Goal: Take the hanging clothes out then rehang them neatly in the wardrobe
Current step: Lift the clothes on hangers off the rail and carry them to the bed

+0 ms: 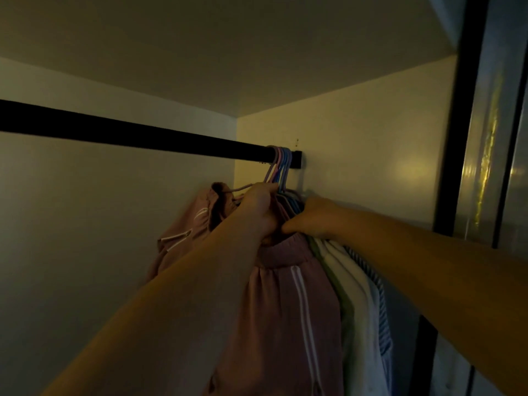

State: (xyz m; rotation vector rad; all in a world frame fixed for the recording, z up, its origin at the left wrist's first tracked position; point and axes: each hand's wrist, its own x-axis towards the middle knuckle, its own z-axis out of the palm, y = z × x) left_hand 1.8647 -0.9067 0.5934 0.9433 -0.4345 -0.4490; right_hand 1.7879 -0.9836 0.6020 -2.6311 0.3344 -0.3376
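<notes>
Rail runs across wardrobe, left to right wall bracket. Hangers bunched at rail's right end, beside bracket. Clothes hang below hangers, against right wall. Left hand on hanger necks; right hand just right of it, touching. Door frame far right.

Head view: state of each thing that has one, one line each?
Rail: mounted level, bare except at its right end.
Hangers: hooked on the rail, bunched against the right wall.
Pink garment: hanging, at the front of the bunch.
White and striped garments: hanging behind it, pressed together.
Left hand: gripping the hangers below the hooks.
Right hand: gripping the bunch at the hangers' shoulders.
</notes>
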